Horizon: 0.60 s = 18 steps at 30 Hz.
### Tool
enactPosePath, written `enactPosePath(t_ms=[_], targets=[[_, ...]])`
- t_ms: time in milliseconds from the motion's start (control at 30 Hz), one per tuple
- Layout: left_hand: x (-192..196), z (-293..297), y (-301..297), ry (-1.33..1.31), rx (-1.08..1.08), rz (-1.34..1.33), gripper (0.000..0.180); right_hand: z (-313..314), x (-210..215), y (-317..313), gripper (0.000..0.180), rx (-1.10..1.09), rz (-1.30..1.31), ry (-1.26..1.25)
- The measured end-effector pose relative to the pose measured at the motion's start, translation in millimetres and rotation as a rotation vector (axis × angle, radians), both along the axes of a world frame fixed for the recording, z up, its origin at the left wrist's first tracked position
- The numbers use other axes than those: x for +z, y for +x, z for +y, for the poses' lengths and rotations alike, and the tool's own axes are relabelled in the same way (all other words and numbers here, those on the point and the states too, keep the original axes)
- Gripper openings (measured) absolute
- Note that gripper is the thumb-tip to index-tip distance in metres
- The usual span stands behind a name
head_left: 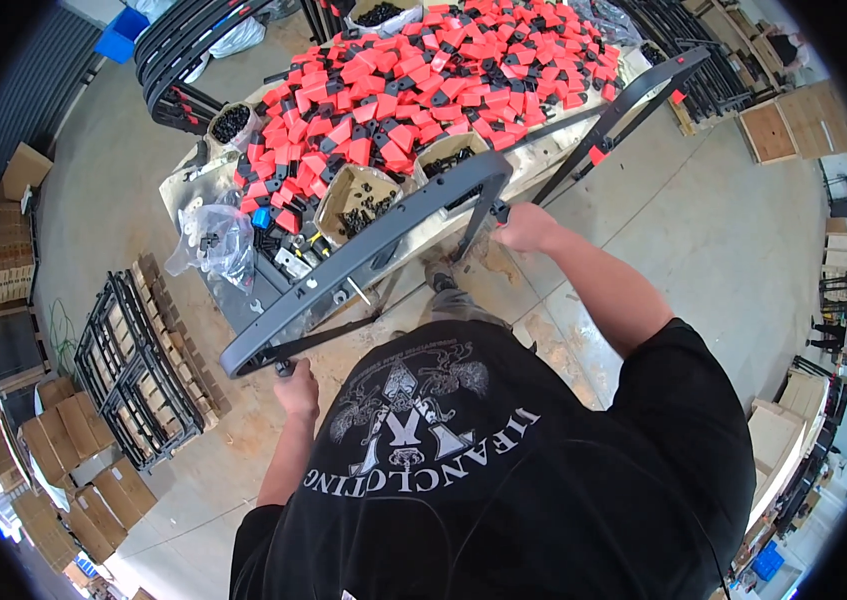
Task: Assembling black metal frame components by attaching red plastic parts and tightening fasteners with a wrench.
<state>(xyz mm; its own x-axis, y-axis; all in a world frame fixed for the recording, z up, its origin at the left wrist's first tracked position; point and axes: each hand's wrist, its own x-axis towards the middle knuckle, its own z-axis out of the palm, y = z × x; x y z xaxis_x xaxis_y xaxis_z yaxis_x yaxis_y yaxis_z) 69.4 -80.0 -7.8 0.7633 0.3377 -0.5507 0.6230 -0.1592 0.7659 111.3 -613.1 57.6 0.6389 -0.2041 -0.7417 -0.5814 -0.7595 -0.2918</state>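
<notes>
A long dark grey metal frame (383, 232) with rounded corners lies slantwise over the near edge of the table. At its left end my left hand (299, 390) is closed on a black end piece of the frame. My right hand (527, 229) is closed at a similar black end piece near the frame's right corner. The fingers of both hands are partly hidden. Just beyond the frame stand an open box of small black parts (355, 205) and a second such box (451, 160). A large heap of red and black plastic pieces (413, 80) covers the tabletop.
A clear plastic bag (215, 245) and a wrench (257, 305) lie at the table's left. Another grey frame (633, 100) leans along the right edge. Black frames on a pallet (133, 370) and cardboard boxes (68, 435) are on the left floor. Wooden crates (801, 122) stand far right.
</notes>
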Motion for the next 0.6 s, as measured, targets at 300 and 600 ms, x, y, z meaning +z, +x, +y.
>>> enactPosePath(t_ms=[300, 600], targets=[[13.8, 25.0, 6.9, -0.674, 0.021, 0.194, 0.022, 0.9, -40.4, -24.4, 0.025, -0.904, -0.054, 1.201], [51.1, 27.6, 30.0, -0.711, 0.132, 0.709, 0.028, 19.0, 37.7, -11.6, 0.039, -0.916, 0.146, 0.786]])
